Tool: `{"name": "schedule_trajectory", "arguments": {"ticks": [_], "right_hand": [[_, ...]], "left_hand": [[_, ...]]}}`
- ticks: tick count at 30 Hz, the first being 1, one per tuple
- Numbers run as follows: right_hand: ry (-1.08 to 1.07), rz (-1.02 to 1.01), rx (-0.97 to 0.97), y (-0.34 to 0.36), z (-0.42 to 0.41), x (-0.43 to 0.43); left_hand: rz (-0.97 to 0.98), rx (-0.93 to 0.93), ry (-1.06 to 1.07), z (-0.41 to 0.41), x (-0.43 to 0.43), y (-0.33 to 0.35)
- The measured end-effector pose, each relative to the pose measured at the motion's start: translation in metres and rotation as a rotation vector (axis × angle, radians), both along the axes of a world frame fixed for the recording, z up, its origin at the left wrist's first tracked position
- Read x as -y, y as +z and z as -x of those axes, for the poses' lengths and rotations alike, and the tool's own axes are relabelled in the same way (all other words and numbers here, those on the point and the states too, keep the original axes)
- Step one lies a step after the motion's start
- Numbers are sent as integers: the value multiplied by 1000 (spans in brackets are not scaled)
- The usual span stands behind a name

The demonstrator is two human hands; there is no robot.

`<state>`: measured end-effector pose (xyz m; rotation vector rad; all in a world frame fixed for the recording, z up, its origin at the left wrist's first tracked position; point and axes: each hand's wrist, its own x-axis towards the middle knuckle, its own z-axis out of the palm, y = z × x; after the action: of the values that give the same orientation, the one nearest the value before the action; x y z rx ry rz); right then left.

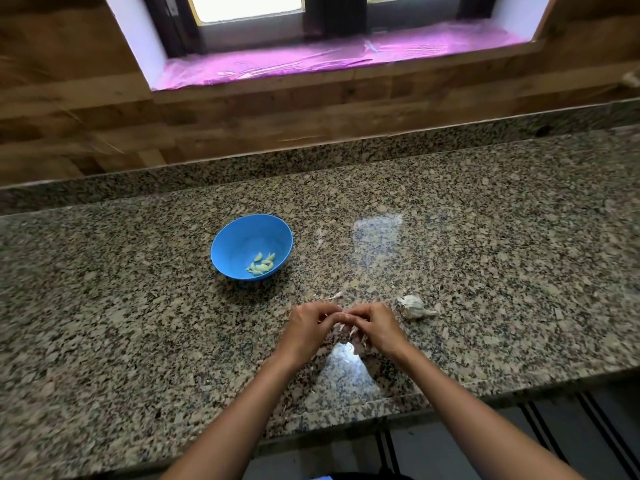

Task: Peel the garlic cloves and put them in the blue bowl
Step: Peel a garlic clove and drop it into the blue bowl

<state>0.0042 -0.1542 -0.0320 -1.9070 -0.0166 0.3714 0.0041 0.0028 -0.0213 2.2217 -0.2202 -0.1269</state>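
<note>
Blue bowl (251, 246) sits up-left of both hands; left hand (309, 327) is nearer, right hand (375, 326) alongside, fingertips pinching a clove (347, 325) between them.

- What the left hand (308, 323) and right hand (375, 325) pinch between their meeting fingertips is hidden; a clove, perhaps.
- Pale scraps (353, 332) just beneath the fingers are too small to tell.
- Both forearms run off the bottom edge.

Blue bowl (242, 237) with peeled cloves (261, 264); garlic bulb (414, 306) well right.
</note>
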Motion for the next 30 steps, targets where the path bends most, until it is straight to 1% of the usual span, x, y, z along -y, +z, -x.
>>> {"name": "schedule_trajectory", "arguments": {"ticks": [2,4,6,7,8,9,11,12,13,14,15,16,17,18,19,20,21,22,23,24,28,30], "right_hand": [[72,75,62,0,1,2],[79,106,123,1,2,4],[46,128,177,1,1,7],[47,146,218,0,0,7],[61,173,279,0,-1,7],[83,208,361,-2,-2,7],[145,276,546,-6,-4,6],[191,306,633,-8,-5,7],[237,332,702,-11,-5,8],[267,350,735,-16,-6,8],[270,359,714,-18,-6,8],[228,343,628,-18,-6,7],[153,257,452,-15,-6,5],[73,76,212,-11,-7,2],[15,-157,-40,-6,-8,2],[-30,-366,-257,-1,-9,2],[-55,-508,-414,4,-11,3],[-63,-576,-502,8,-12,5],[-62,-587,-531,10,-12,6],[-70,-553,-510,11,-12,5],[-203,-348,-270,3,-6,5],[-247,-223,-150,-3,-4,5]], "left_hand": [[-110,65,-91,-1,-3,2],[-198,110,-167,-5,-6,2],[-221,95,-218,-7,-7,3],[-187,46,-220,-7,-7,2],[-97,-51,-198,-6,-6,2],[49,-196,-159,-5,-6,3],[393,-546,-58,-7,-8,5],[518,-734,-3,-8,-10,8],[599,-901,60,-8,-13,8],[642,-999,104,-8,-14,9],[671,-1021,127,-7,-13,9],[643,-923,121,-7,-11,9],[509,-716,90,-6,-7,7],[284,-440,42,-6,-5,3],[59,-149,-4,-6,-2,-1],[-76,73,-47,-6,-2,-4],[-129,203,-86,-6,-3,-6],[-145,278,-116,-7,-4,-11],[-146,306,-124,-6,-6,-16],[-134,285,-108,-4,-5,-19],[-44,60,71,0,-5,-23],[-31,-2,90,1,-7,-24]]}}
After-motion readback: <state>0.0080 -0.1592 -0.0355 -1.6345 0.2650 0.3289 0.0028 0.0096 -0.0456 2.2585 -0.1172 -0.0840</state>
